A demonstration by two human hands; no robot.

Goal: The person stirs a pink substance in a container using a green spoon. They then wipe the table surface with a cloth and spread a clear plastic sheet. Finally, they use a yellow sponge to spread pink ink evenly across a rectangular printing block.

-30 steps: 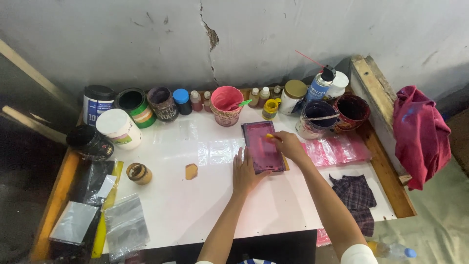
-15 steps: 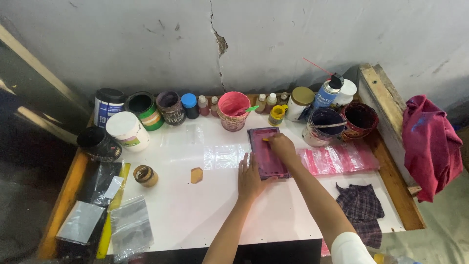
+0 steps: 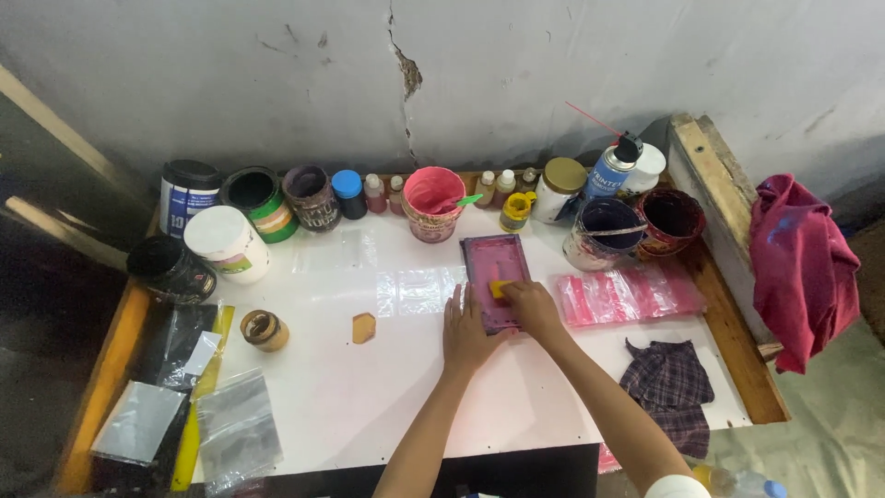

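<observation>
Head view: the left hand [image 3: 467, 334] lies flat, fingers spread, pinning the small pink-stained screen frame [image 3: 496, 277] on the white table [image 3: 369, 406]. The right hand [image 3: 530, 309] pinches a yellow scraper [image 3: 499, 289] on its mesh. The frame looks light, rigid, probably ink-slick; edges give the safest hold.

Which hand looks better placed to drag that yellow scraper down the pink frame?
Probably the right hand: it already grips the yellow scraper on the pink frame, while the left hand lies flat at the frame's edge.
</observation>
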